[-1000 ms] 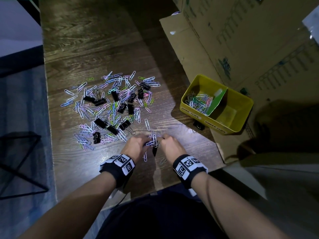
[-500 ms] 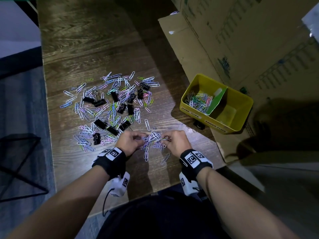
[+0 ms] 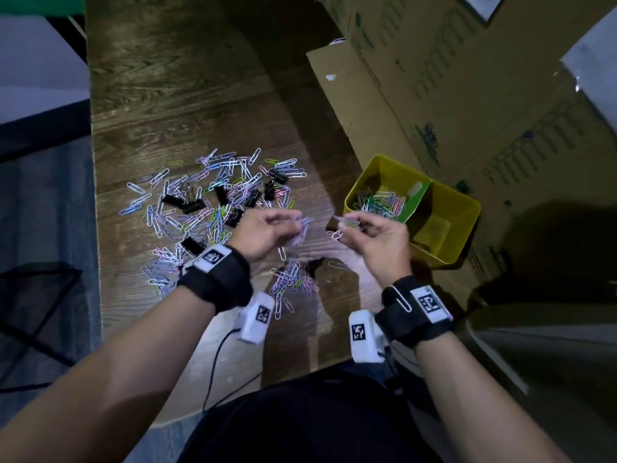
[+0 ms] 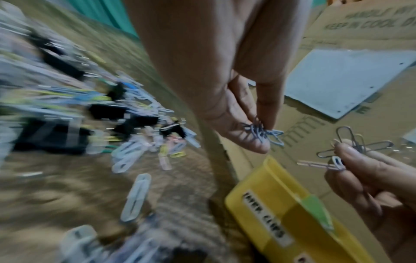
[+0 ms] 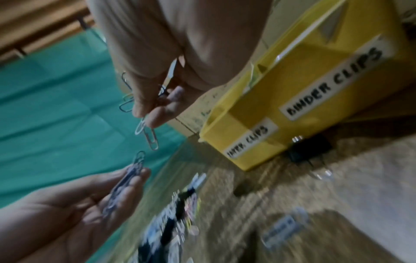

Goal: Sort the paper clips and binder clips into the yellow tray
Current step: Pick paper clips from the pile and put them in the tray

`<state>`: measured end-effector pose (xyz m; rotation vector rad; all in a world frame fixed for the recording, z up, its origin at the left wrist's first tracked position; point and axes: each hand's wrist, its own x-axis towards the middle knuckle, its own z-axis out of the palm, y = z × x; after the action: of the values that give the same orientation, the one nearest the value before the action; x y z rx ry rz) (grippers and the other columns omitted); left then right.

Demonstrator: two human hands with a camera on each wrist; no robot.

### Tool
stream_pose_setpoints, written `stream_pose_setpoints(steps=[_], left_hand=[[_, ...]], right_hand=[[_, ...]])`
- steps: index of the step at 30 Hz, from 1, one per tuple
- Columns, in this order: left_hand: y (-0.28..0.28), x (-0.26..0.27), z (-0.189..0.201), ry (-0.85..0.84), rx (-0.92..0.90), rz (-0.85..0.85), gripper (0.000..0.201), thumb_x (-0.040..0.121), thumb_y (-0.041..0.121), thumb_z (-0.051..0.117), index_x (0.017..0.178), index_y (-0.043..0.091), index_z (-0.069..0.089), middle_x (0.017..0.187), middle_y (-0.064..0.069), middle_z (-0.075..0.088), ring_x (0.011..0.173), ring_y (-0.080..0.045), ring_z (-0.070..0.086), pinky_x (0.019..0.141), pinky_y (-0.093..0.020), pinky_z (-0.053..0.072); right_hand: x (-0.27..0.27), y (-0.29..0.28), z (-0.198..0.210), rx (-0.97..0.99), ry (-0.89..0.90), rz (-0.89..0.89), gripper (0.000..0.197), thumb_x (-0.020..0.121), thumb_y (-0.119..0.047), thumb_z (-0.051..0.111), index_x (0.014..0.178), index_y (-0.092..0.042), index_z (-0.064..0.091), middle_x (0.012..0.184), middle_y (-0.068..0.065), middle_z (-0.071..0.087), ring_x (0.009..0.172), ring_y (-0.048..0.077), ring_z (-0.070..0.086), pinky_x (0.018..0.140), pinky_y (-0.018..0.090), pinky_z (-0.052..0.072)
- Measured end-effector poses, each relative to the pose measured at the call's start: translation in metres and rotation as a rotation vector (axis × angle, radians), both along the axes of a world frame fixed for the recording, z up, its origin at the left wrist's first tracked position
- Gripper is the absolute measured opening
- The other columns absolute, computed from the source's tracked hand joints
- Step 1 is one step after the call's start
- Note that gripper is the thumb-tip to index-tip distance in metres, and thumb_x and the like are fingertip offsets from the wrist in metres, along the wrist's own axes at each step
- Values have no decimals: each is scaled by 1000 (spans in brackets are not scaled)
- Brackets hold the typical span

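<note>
My left hand pinches a bunch of paper clips above the table. My right hand pinches a few more paper clips, just left of the yellow tray. A green divider splits the tray. Its left compartment holds paper clips. Labels on its front wall read "clips" and "binder clips". A big heap of coloured paper clips and black binder clips covers the table to the left. A smaller heap lies under my hands.
Cardboard boxes stand behind and to the right of the tray. One black binder clip lies on the table against the tray's front. A loose paper clip hangs on my right wristband. The table's left edge drops to grey floor.
Both hands have risen off the table with paper clips pinched in them and have drawn apart, the right towards the tray. A small heap stays where they were gathering.
</note>
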<state>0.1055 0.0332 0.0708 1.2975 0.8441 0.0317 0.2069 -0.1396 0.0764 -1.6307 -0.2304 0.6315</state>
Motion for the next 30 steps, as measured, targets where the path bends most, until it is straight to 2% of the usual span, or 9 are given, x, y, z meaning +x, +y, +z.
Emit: stream_pose_setpoints(steps=[6, 10, 13, 16, 19, 22, 24, 27, 30], left_hand=[[-33, 99, 16, -68, 105, -73, 13, 75, -4, 70, 87, 3, 69, 60, 1, 67, 51, -12, 58, 56, -24, 51], [-43, 134, 3, 12, 237, -172, 8, 77, 11, 71, 85, 12, 71, 71, -10, 66, 62, -19, 60, 70, -35, 55], [-44, 140, 4, 72, 283, -226, 19, 86, 11, 59, 102, 10, 69, 72, -8, 62, 57, -15, 52, 60, -26, 45], [-38, 127, 14, 13, 190, -157, 19, 93, 1, 48, 105, 2, 62, 75, -6, 61, 62, -13, 57, 56, -22, 49], [-18, 96, 4, 55, 269, -159, 19, 94, -1, 43, 99, 1, 62, 79, -7, 63, 66, -17, 62, 65, -33, 56], [-5, 65, -14, 222, 692, -505, 24, 92, 3, 46, 98, 13, 67, 94, -2, 68, 79, -16, 62, 81, -28, 50], [-6, 46, -27, 255, 906, -729, 30, 90, -1, 46, 108, 13, 66, 102, 0, 66, 84, -14, 60, 79, -20, 45], [-11, 16, -59, 202, 1072, -810, 41, 85, -2, 48, 123, 13, 56, 129, -5, 55, 111, -24, 54, 97, -32, 47], [-22, -17, -87, 370, 1085, -836, 63, 81, -4, 49, 139, 17, 36, 153, -10, 24, 138, -30, 28, 109, -46, 35]], right_hand=[[49, -2, 24, 36, -118, -238, 21, 78, 1, 73, 77, -20, 69, 75, 1, 71, 63, 7, 66, 70, 26, 58], [75, -2, 21, -104, -232, -310, 14, 77, -6, 77, 79, -18, 70, 73, 2, 70, 61, 10, 69, 66, 25, 58], [87, -2, 10, -247, -330, -292, 9, 78, -13, 77, 86, -15, 73, 76, 4, 71, 67, 15, 71, 67, 29, 59], [96, 1, -4, -438, -401, -162, 13, 82, -19, 72, 94, -15, 73, 88, 3, 72, 75, 16, 69, 74, 32, 58], [100, 5, -17, -594, -359, 76, 22, 87, -19, 67, 109, -17, 68, 98, 0, 67, 83, 13, 65, 77, 23, 54], [100, 11, -22, -679, -328, 266, 40, 85, -23, 68, 124, -24, 59, 119, 6, 64, 107, 22, 61, 97, 38, 50], [94, 11, -15, -741, -437, 329, 44, 86, -24, 67, 129, -22, 56, 128, 8, 59, 117, 24, 56, 102, 35, 44], [69, 6, 6, -581, -604, 331, 33, 88, -23, 65, 120, -19, 62, 119, 5, 61, 108, 18, 57, 94, 31, 46], [35, -1, 4, -497, -586, 624, 26, 89, -21, 63, 115, -18, 64, 109, 1, 60, 95, 11, 57, 87, 31, 52]])
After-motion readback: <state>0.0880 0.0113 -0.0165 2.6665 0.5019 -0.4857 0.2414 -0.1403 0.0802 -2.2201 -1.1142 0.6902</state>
